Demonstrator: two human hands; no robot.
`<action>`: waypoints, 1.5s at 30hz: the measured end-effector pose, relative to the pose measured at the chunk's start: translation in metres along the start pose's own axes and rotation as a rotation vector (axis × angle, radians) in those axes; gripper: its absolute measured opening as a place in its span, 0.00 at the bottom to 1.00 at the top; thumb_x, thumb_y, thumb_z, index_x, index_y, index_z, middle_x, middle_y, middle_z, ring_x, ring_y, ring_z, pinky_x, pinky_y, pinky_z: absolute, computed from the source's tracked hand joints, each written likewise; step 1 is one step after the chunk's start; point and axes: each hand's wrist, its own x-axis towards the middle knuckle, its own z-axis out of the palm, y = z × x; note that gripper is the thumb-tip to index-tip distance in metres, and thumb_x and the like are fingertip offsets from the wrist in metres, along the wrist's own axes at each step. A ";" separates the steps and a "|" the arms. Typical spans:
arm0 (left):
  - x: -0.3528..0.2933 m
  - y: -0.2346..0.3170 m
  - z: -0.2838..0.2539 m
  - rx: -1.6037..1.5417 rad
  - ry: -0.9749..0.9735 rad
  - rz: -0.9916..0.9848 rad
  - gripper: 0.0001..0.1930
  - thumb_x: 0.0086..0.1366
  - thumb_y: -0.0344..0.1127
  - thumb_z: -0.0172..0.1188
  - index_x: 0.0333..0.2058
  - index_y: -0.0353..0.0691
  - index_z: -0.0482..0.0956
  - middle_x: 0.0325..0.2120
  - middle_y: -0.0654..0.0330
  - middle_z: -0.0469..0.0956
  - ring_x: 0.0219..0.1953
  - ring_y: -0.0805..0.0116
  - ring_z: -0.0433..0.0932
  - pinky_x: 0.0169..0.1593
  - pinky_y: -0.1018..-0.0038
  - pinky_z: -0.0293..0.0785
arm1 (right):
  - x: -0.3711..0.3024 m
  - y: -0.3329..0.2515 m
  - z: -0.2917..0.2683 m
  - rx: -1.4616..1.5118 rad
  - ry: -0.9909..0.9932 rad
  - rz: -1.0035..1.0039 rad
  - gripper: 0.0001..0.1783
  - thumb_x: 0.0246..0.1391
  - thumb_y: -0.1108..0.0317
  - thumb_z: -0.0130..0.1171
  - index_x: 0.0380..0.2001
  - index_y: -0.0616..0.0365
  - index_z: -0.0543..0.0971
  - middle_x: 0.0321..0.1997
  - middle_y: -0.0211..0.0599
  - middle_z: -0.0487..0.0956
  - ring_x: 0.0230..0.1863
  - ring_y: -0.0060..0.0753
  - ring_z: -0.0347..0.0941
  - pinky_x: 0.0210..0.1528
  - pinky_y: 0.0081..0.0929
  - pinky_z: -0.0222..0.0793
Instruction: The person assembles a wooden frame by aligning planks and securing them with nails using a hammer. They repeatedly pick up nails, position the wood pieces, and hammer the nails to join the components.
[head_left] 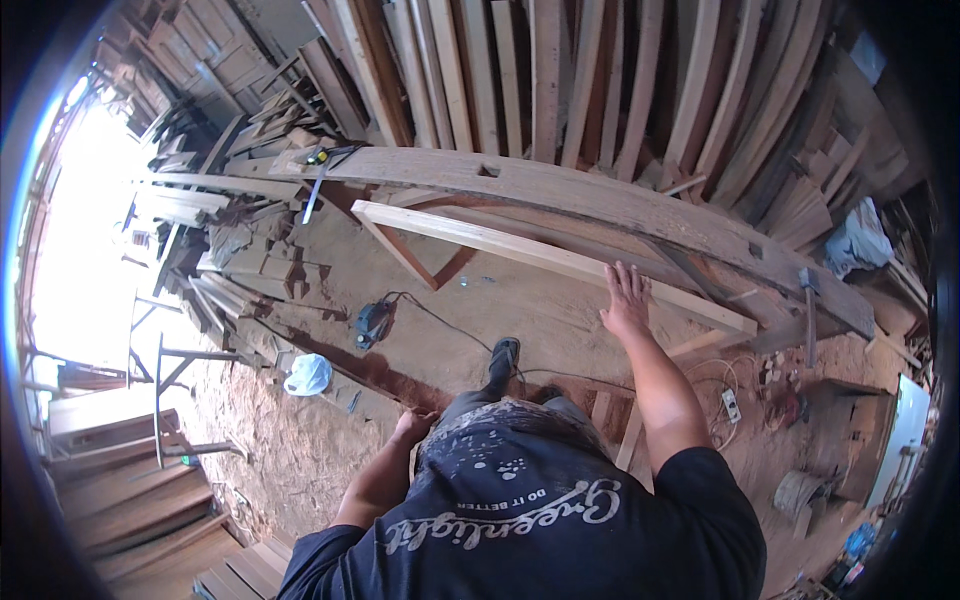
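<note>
The left hand hung by the hip, seemingly half-curled and empty, while the right hand lay flat, fingers spread, on the pale plank.

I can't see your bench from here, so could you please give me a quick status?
Right hand open, flat on the pale plank. Left hand low at hip, grip unclear. Hammer rests past the plank's end.
</note>
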 end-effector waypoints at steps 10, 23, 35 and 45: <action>0.003 0.035 0.008 -0.079 -0.039 0.038 0.34 0.64 0.59 0.68 0.55 0.32 0.83 0.50 0.47 0.86 0.54 0.58 0.85 0.59 0.66 0.78 | -0.005 -0.008 -0.013 -0.015 -0.072 0.007 0.60 0.51 0.56 0.75 0.80 0.42 0.48 0.85 0.40 0.46 0.84 0.55 0.37 0.83 0.60 0.28; 0.024 0.009 0.022 -0.050 -0.051 -0.008 0.36 0.62 0.63 0.67 0.56 0.37 0.83 0.55 0.47 0.83 0.58 0.52 0.81 0.64 0.65 0.74 | -0.011 -0.021 -0.024 -0.074 -0.178 0.053 0.60 0.55 0.53 0.72 0.81 0.41 0.44 0.86 0.37 0.42 0.85 0.50 0.31 0.84 0.57 0.26; 0.026 0.011 0.028 -0.077 -0.007 0.014 0.34 0.63 0.63 0.66 0.54 0.38 0.85 0.52 0.49 0.85 0.55 0.54 0.83 0.62 0.66 0.76 | -0.005 -0.011 -0.005 -0.014 -0.051 -0.025 0.65 0.46 0.57 0.78 0.80 0.45 0.46 0.84 0.42 0.45 0.84 0.57 0.35 0.81 0.64 0.33; 0.048 -0.003 0.033 0.230 -0.027 0.360 0.34 0.67 0.64 0.60 0.58 0.41 0.82 0.57 0.47 0.81 0.60 0.47 0.79 0.64 0.61 0.74 | -0.001 -0.012 0.003 -0.081 -0.086 0.023 0.67 0.44 0.57 0.79 0.79 0.47 0.46 0.82 0.45 0.48 0.83 0.57 0.40 0.82 0.62 0.35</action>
